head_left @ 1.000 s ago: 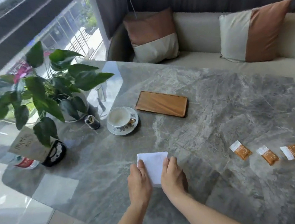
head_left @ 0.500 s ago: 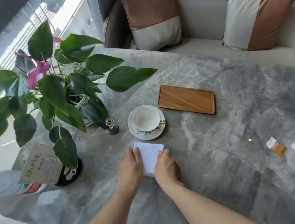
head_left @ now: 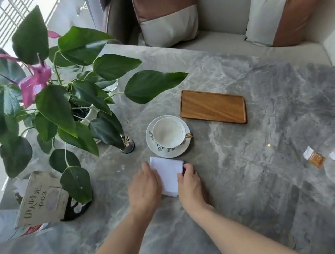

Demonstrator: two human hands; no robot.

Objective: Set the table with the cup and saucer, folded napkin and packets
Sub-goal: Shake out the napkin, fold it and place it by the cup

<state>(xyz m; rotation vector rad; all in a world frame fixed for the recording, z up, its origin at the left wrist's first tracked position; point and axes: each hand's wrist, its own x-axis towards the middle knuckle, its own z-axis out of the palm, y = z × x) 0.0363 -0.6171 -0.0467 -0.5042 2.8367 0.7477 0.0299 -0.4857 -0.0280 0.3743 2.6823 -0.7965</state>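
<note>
Grey marble table [head_left: 261, 188], sofa [head_left: 219, 7] behind it at the top of frame. Head view only.

- Folded napkin [head_left: 169, 176]: flat on the table, centre frame, just below the saucer [head_left: 166, 152]. Whether their edges touch, I can't tell.
- Left hand [head_left: 143, 188]: fingers fairly straight, lying along the napkin's left edge. Reads as a steadying press, not a grasp.
- Right hand [head_left: 189, 184]: thumb on top of the right edge, fingers curled just past it. Looks like a light pinch, so I can square the napkin up or nudge it.
- The hands sit apart with the napkin between them, which keeps the fold from opening.
- Cup [head_left: 168, 132]: upright on its saucer, empty, gold handle pointing right.
- Wooden tray [head_left: 212, 109]: bare, up and right of the cup. Probably where the packets go.
- Packets [head_left: 314, 156]: three in a row at the right edge of frame, well apart from everything else, untouched.
- Plant [head_left: 54, 105]: fills the left side, with leaves close to the cup. Watch them when reaching.

My read: I'm placing the napkin, and the packets come next.
</note>
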